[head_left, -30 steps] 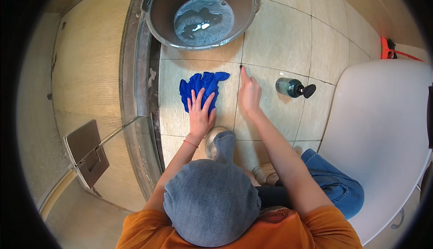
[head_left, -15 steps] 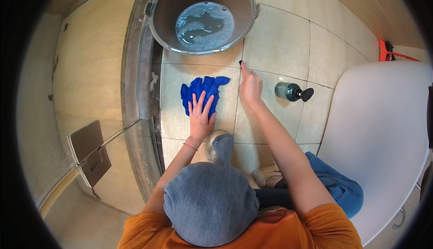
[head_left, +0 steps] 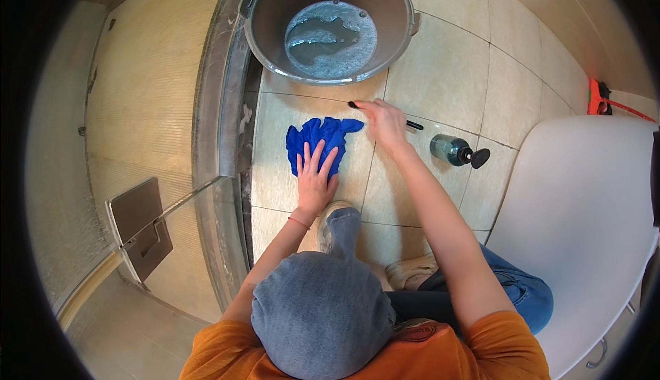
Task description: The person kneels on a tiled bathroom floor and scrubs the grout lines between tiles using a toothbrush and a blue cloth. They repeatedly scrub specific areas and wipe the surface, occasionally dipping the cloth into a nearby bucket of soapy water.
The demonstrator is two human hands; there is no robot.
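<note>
A crumpled blue cloth lies on the tiled floor ahead of me. My left hand rests flat on its near side with fingers spread. Just right of the cloth, my right hand is closed around a slim black stick-like tool. One end pokes out right of the hand and a dark tip shows at my fingertips; the middle is hidden. A greenish pump bottle with a black pump lies on its side to the right.
A large grey-brown tub holding sudsy water stands beyond the cloth. Left of it runs a raised shower sill with a glass door. A white bathtub borders the right side. An orange-red tool stands near the far right wall.
My right hand has shifted from pointing at the floor to a closed grip, and the black tool now shows on both sides of it. My left hand stays on the cloth.
</note>
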